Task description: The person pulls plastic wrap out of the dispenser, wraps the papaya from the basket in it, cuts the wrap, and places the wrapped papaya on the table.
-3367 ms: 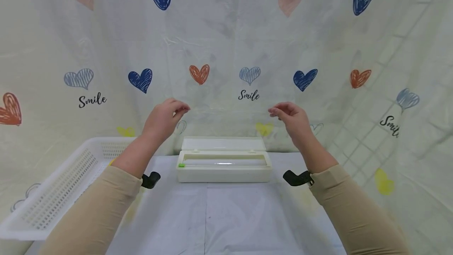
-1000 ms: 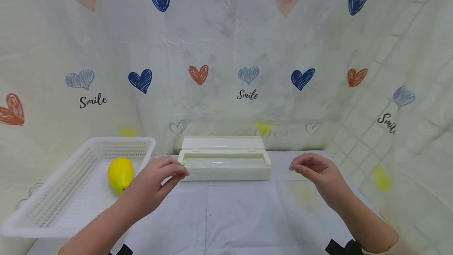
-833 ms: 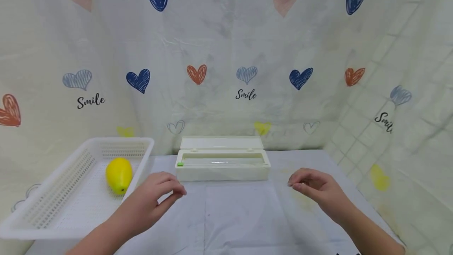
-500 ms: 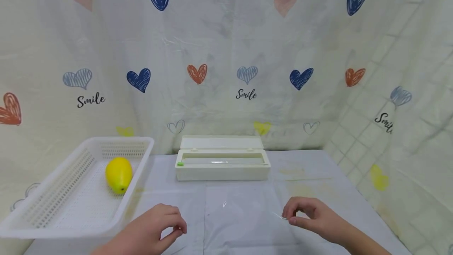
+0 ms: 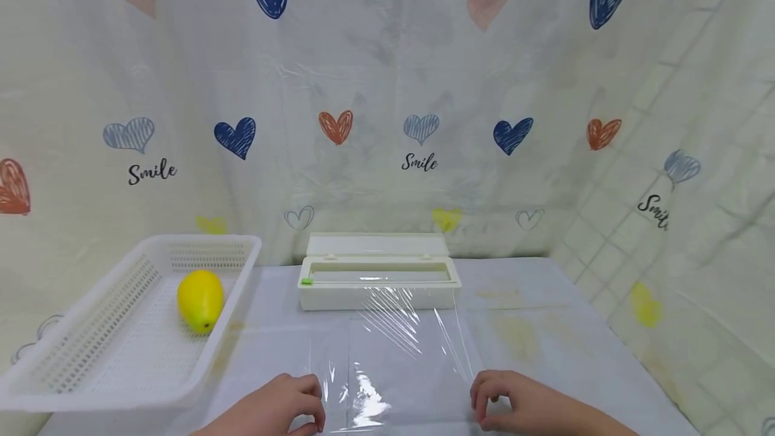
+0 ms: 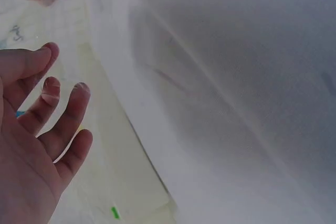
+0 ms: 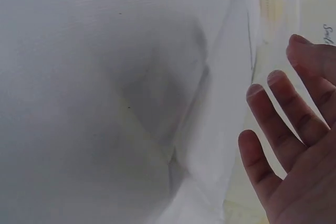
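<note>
Pinching the near edge of a transparent film [image 5: 390, 338], the left hand [image 5: 281, 406] and the right hand [image 5: 521, 402] are low in the head view, well apart from each other. In each wrist view the thumb and the index finger come together, while the other three fingers are loosely bent and spread; the edge itself is hard to see at the fingertips. The film is stretched above the table, between the two hands and a long white box [image 5: 381, 299], and it shows bright reflections near the left hand and in front of the box. This box lies at the back of the table, and its lid [image 5: 378, 245] is raised behind it. Inside the box a pale roll [image 5: 375, 276] is visible, and a small green piece [image 5: 307, 281] sits on the left end of the front edge.

On the left of the table stands a white perforated basket [image 5: 208, 355]. It contains one yellow fruit [image 5: 201, 301], near its right wall. A white cloth covers the table [image 5: 545, 321], with some yellowish stains at the right. Behind everything hangs a pale curtain [image 5: 363, 39], printed with coloured hearts and the word "Smile".
</note>
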`<state>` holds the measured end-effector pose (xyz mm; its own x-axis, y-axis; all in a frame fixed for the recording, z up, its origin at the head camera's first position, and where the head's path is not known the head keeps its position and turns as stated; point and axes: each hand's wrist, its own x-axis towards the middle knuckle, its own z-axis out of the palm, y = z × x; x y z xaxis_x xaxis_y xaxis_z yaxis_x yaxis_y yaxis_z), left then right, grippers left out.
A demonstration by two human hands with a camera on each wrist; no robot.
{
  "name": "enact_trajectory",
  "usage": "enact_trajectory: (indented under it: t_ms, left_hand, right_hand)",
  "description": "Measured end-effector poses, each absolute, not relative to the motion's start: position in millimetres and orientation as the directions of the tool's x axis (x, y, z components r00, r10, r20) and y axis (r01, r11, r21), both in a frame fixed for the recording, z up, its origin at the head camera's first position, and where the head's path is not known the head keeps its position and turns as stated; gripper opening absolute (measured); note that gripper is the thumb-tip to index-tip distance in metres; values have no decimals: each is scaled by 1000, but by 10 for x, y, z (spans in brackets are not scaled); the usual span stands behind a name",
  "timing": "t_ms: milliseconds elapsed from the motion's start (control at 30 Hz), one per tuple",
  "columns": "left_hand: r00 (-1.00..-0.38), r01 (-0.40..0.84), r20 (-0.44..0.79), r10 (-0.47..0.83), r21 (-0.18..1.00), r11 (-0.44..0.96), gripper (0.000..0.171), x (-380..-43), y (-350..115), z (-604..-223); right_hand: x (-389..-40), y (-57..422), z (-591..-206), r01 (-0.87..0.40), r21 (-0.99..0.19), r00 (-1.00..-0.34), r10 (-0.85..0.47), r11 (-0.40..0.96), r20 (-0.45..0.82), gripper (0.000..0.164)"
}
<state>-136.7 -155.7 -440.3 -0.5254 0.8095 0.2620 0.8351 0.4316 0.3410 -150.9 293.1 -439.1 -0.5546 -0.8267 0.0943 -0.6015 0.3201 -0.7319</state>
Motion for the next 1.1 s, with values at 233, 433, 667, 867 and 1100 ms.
enact_trajectory:
  t_ms: [233,433,667,867,1100]
  left_hand:
    - [-499,847,196,844,316,427,16,-1481,-1540,-4627]
    - [-569,758,32,822,408,509,15,-1520,-1515,-4693]
    - [-662,661,-83,745,403,633,11,-1467,-1475,-4626]
    - [-643,713,-7,766,359,602,12,-1419,-1480,-4591]
    - [-699,652,-20,715,394,648,17,-1403,-1493,-4588]
  right_hand:
    - [-1567,2863,-4533,-730,-609,-474,-871,309,126,12]
    - [-1573,2846,-4578,-721,-578,-511,-857,382,71,8]
    - [-1563,2811,-4555,-684,-489,-615,-789,542,-14,22]
    - [-1576,2723,-4606,-723,-409,-625,-780,557,43,19]
    - [-1587,2673,-4684,-804,-286,-582,-790,522,194,22]
